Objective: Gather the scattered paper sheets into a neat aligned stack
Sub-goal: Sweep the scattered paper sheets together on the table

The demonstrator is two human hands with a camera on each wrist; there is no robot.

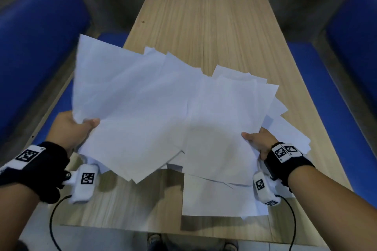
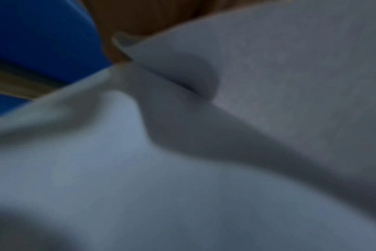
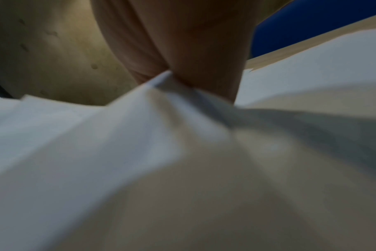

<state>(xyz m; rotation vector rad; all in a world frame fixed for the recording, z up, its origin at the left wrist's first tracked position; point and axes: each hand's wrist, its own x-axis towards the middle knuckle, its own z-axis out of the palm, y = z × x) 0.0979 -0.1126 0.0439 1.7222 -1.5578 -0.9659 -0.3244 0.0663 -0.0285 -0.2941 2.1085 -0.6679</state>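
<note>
I see my left hand (image 1: 70, 128) gripping the near left edge of the fanned, unaligned white paper sheets (image 1: 163, 112), thumb on top, the other fingers hidden beneath. My right hand (image 1: 259, 140) pinches their right edge, thumb (image 3: 206, 56) pressed on top. The sheets spread between both hands over the light wooden table (image 1: 204, 32).

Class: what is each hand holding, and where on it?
Both grip the messy pile of paper sheets: left hand at its left edge, right hand at its right edge.
</note>
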